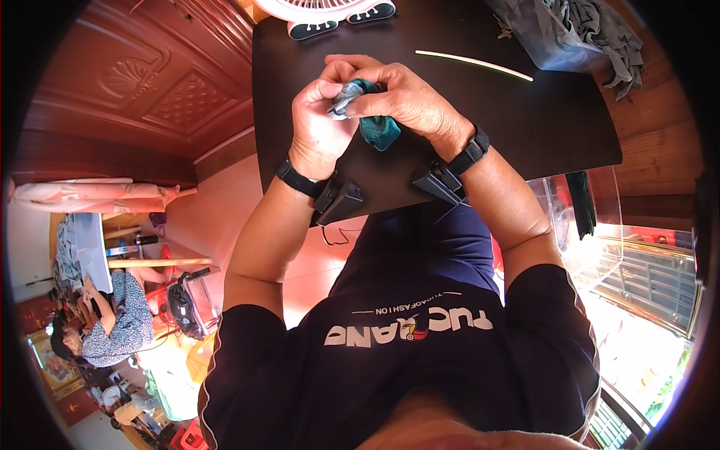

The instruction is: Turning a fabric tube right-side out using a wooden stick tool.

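Note:
Over the dark table [525,142], I hold a small piece of crumpled cloth [380,133] between both hands. The cloth is teal-green where it hangs down and pale grey at the upper left. My left hand [319,112] is closed on the grey end with thumb and fingers. My right hand [412,97] pinches the cloth from the other side, its thumb pressed across it. The two hands meet at the fingertips, and part of the cloth is hidden inside them. Each wrist wears a black strap with a dark bracket on it.
A thin whitish strip [474,64] lies on the table to the right. A white fan [322,9] stands at the far edge. At the far right, a plastic bin [566,52] overflows with grey cloth. A clear box [611,202] stands beside the table. A person [116,319] sits at the left.

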Available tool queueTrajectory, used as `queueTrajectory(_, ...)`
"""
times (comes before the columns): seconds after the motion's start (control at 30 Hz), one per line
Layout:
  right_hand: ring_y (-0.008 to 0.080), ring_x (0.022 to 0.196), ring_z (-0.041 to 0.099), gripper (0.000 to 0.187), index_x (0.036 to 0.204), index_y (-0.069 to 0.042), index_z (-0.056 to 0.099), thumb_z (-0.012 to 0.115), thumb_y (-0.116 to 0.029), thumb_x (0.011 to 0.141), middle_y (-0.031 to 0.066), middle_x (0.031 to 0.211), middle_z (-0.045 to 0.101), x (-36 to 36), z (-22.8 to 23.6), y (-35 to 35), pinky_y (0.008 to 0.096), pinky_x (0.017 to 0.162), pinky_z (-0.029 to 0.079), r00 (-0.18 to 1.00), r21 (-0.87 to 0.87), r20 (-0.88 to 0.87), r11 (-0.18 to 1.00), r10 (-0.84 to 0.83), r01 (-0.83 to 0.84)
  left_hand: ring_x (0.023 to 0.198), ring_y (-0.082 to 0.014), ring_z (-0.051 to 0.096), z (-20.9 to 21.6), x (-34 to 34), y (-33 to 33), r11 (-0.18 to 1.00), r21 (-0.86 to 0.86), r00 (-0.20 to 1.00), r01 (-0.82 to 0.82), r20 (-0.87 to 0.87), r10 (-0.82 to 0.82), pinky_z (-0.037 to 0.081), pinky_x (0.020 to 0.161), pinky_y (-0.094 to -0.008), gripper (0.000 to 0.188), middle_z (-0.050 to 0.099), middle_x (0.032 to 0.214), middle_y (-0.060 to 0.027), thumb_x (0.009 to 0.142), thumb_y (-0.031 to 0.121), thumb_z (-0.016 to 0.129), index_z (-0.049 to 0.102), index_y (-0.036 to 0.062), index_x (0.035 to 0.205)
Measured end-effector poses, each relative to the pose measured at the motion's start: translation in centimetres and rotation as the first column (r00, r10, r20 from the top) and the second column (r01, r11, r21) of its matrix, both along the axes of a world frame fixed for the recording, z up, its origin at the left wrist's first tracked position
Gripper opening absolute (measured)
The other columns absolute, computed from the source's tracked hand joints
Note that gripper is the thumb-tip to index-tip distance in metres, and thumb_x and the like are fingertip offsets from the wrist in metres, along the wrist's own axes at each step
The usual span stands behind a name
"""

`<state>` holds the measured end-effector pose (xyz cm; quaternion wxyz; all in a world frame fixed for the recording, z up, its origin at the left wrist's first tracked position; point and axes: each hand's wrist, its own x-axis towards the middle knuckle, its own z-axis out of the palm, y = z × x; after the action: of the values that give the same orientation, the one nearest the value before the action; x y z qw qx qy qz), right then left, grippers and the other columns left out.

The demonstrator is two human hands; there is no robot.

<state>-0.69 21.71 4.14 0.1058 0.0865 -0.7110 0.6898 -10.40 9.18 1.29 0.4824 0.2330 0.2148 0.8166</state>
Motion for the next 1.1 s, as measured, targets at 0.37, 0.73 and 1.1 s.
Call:
queueTrajectory(0.37, 0.0143, 0.103, 0.056, 0.021, 0.092, 0.0, 0.069, 0.068, -0.009, 0.073, 0.006, 0.124, 0.055, 0.1, -0.3, -0.7, 0.0269, 0.091, 0.042, 0.967, -0.081, 0.011, 0.964, -0.254, 0.254, 0.087, -0.0175, 0.055, 1.1, 1.6, 0.3, 0.96, -0.083, 0.964, -0.266, -0.051, 0.262, 0.042, 0.084, -0.0303, 0.013, 0.056, 0.087, -0.0067, 0.082, 0.011, 0.045, 0.052, 0.0026, 0.089)
queueTrajectory(0.73, 0.0114, 0.078, 0.061, 0.017, 0.086, 0.002, 0.066, 0.069, -0.007, 0.073, 0.0073, 0.093, 0.067, 0.0, -0.5, -1.1, 0.0236, 0.07, 0.05, 0.92, -0.171, -0.01, 0.907, -0.391, 0.384, 0.089, -0.0156, 0.053, 1.2, 1.3, 0.1, 0.974, -0.075, 0.967, -0.214, -0.155, 0.201, 0.041, 0.083, -0.0313, 0.013, 0.058, 0.094, -0.0067, 0.086, 0.013, 0.047, 0.054, 0.0027, 0.092)
queueTrajectory(1.1, 0.016, 0.07, 0.067, 0.013, 0.084, 0.002, 0.061, 0.065, -0.008, 0.077, 0.0112, 0.08, 0.069, -0.4, -0.9, -1.6, 0.0269, 0.064, 0.052, 0.821, 0.042, -0.219, 0.835, -0.528, 0.548, 0.08, -0.0161, 0.055, 1.1, 1.9, 0.3, 0.913, -0.05, 0.89, -0.405, -0.249, 0.381, 0.048, 0.073, -0.0312, 0.008, 0.058, 0.093, -0.0083, 0.089, 0.006, 0.047, 0.053, 0.0018, 0.091)
